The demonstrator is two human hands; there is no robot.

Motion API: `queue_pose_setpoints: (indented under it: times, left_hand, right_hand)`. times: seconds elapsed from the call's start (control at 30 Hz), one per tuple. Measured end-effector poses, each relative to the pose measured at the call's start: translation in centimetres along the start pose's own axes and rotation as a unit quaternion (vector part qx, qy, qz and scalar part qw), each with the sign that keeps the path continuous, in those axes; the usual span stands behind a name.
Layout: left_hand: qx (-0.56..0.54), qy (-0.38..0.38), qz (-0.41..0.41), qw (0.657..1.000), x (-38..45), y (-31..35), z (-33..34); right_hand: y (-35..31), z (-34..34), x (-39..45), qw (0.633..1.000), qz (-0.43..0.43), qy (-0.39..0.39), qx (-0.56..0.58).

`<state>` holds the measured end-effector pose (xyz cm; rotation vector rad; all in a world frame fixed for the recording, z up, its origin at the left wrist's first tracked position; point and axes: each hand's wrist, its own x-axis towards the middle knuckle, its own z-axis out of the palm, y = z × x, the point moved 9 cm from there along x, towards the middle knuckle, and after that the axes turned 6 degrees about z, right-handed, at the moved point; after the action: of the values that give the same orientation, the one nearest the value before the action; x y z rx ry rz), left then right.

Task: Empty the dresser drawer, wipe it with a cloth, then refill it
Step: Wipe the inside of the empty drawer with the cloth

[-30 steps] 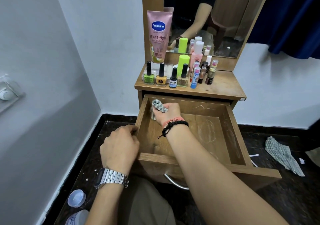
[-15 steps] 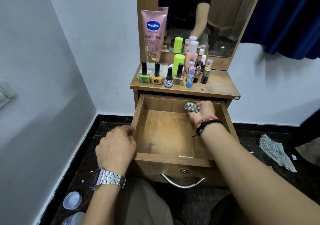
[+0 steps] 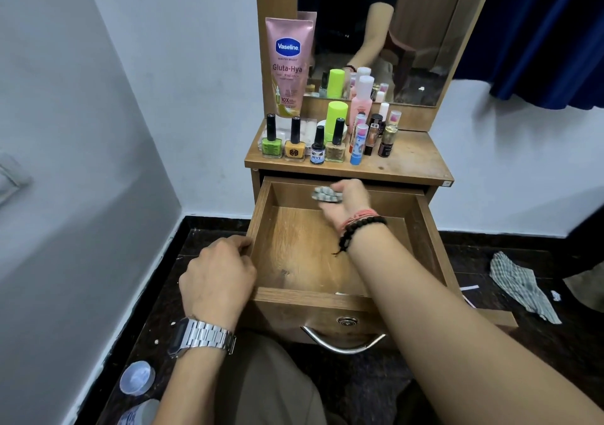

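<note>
The left hand (image 3: pixel 219 280) gripped the left wall of the pulled-out dresser drawer (image 3: pixel 261 225), steadying it, while further right the right hand (image 3: pixel 343 204) clenched a bunched checked cloth (image 3: pixel 326 195) against the drawer's back wall, blurred as if mid-wipe. The drawer looked emptied, with the Vaseline tube (image 3: pixel 289 65), nail polish bottles (image 3: pixel 294 140) and other cosmetics standing on the tabletop (image 3: pixel 415 160) above. So emptying appeared done and wiping under way, refilling not yet begun; a second checked cloth (image 3: pixel 519 285) lay on the floor at far right.
</note>
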<state>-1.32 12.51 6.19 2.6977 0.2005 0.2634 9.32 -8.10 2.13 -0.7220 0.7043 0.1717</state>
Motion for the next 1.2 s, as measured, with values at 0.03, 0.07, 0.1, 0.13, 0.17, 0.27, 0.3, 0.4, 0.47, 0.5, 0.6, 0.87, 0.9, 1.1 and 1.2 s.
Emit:
queue_pose_setpoints:
  times: [0.03,0.07,0.1,0.13,0.17,0.27,0.3,0.4,0.47,0.5,0.6,0.87,0.9,1.1,1.2]
  left_hand:
    - [0.0,0.001,-0.001,1.0,0.0,0.0,0.0]
    - [0.0,0.0,-0.002,1.0,0.0,0.0,-0.1]
    - [-0.001,-0.002,-0.003,1.0,0.0,0.0,-0.1]
    - [-0.002,-0.004,-0.002,1.0,-0.1,0.0,-0.1]
    - [-0.003,-0.004,-0.001,1.0,-0.1,0.0,-0.1]
    - [-0.007,0.002,-0.002,1.0,-0.2,0.0,-0.2]
    - [-0.008,0.003,-0.003,1.0,-0.2,0.0,-0.2]
    - [-0.009,0.003,-0.004,1.0,-0.1,0.0,-0.2]
    - [-0.011,0.004,-0.003,1.0,0.0,-0.1,-0.2]
    - [-0.012,0.004,-0.001,1.0,0.0,0.0,-0.2]
    - [-0.01,0.002,0.0,1.0,-0.1,-0.1,-0.2]
    - [0.005,0.003,-0.002,1.0,-0.1,0.3,-0.3]
    - [0.001,0.017,0.014,1.0,-0.2,0.7,-0.5]
    - [-0.007,0.0,0.168,0.986,-1.6,6.7,1.2]
    - [0.001,-0.016,0.153,0.988,-1.6,6.6,1.8]
  right_hand:
    - [1.0,1.4,-0.2,1.0,0.009,-0.026,0.009]
    - [1.9,2.8,-0.9,0.998,0.017,-0.059,-0.007]
    - [2.6,3.7,-1.9,0.996,0.034,-0.078,0.018]
    - [2.6,3.7,-1.7,0.997,0.028,-0.069,0.023]
    - [2.3,3.3,-1.6,0.997,0.02,-0.069,0.014]
    - [-0.3,-0.5,-0.7,1.0,-0.004,-0.027,-0.014]
    - [-1.4,-1.9,-0.3,0.999,-0.026,-0.004,-0.02]
    - [-2.6,-4.6,0.3,0.995,-0.047,0.007,0.088]
    - [-0.9,-3.2,-0.6,0.997,0.001,-0.046,0.069]
    - [0.4,-2.3,-1.1,0.996,0.029,-0.076,0.022]
    - [2.7,-0.6,-2.8,0.97,0.076,-0.14,-0.185]
    - [-4.1,-0.8,-3.7,0.08,-0.304,-0.148,-0.938]
    - [-4.5,-2.1,-3.1,-0.021,-0.294,-0.139,-0.945]
    - [-8.5,-6.1,-2.1,-0.215,-0.207,-0.111,-0.948]
    - [-8.2,-6.5,-2.2,-0.212,-0.183,-0.11,-0.954]
